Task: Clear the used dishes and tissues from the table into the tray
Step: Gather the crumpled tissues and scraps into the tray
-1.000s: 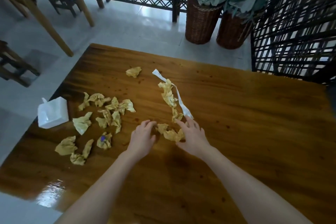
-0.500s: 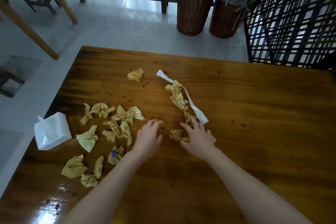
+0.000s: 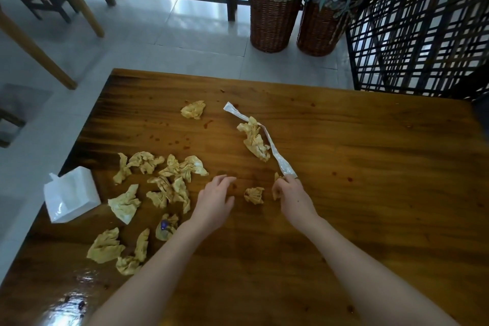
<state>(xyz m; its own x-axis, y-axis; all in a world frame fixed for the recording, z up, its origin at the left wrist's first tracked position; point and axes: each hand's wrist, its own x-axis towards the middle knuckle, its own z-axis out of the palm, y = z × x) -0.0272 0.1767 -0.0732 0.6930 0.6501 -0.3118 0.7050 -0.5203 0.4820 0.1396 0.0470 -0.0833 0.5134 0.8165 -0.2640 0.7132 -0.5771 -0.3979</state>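
Note:
Several crumpled yellowish tissues (image 3: 169, 185) lie scattered over the left half of the wooden table (image 3: 370, 180). A lone tissue (image 3: 193, 109) sits further back. A long white paper wrapper (image 3: 267, 140) runs diagonally beside another crumpled tissue (image 3: 254, 140). My right hand (image 3: 292, 197) has its fingers curled round small tissue scraps at the wrapper's near end. A small tissue ball (image 3: 254, 195) lies between my hands. My left hand (image 3: 215, 202) hovers over the table with loosely spread fingers, holding nothing. No tray or dishes are in view.
A white tissue pack (image 3: 70, 197) sits at the table's left edge. Small red stains dot the wood. Two wicker baskets (image 3: 275, 16) with green cloth stand on the floor beyond, next to dark lattice screens. Wooden chair legs (image 3: 39, 47) are at the far left.
My right hand has curled up, gathering tissue scraps that lay under it. One small tissue ball now sits free between the hands. The left hand has barely moved; the camera tilted slightly.

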